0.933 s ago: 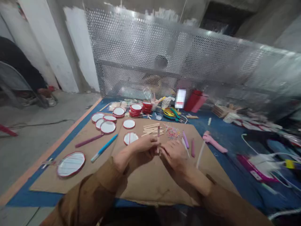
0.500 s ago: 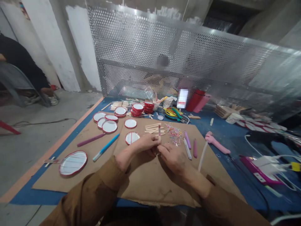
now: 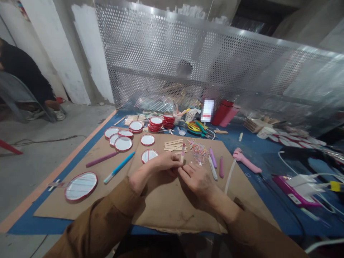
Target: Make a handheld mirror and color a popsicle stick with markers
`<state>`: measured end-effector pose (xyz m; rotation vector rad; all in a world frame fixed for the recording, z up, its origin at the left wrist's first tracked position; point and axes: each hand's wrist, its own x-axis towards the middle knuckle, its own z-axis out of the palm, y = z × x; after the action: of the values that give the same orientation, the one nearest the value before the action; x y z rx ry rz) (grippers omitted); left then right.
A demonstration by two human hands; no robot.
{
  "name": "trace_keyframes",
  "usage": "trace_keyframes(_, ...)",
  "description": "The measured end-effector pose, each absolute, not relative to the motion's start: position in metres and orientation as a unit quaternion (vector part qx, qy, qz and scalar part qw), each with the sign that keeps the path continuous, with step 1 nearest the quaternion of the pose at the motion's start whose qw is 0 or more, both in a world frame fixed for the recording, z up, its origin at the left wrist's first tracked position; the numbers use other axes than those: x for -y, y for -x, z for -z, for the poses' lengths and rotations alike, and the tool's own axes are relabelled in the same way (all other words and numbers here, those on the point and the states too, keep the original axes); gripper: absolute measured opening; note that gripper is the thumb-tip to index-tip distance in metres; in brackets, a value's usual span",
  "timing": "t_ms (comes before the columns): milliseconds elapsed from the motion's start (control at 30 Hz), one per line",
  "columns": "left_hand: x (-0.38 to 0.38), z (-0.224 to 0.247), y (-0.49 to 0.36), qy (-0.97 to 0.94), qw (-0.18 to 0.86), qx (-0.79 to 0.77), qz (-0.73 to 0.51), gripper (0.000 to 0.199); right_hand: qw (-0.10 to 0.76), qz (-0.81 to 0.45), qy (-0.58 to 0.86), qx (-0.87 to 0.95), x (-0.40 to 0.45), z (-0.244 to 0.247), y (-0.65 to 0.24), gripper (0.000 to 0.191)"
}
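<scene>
**Craft stick pinched upright above cardboard**

Head view: left hand, fingers closed on the stick's lower end. Right hand just beside it, fingers curled inward (any contact with the stick impossible to make out). Stick's place: over the cardboard, just right of flat sticks, just left of paper snippets. Left of the hands, red-rimmed lids and a blue pen. Off to the right, a pink glue gun on a blue mat.
</scene>
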<state>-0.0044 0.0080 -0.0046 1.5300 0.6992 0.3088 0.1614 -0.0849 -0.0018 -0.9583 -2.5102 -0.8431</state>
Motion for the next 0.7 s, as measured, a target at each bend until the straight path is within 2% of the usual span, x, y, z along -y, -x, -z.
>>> trace_keyframes(367,-0.016,0.017,0.010,-0.698,0.647,-0.296,-0.078,0.034,0.155,0.299,0.298,0.893,0.090,-0.002,-0.159,0.023)
trace_keyframes(700,-0.006,0.002,0.011,-0.711,0.620,-0.330,-0.039,0.032,0.235,0.288,0.321,0.871,0.099,0.007,-0.151,0.018)
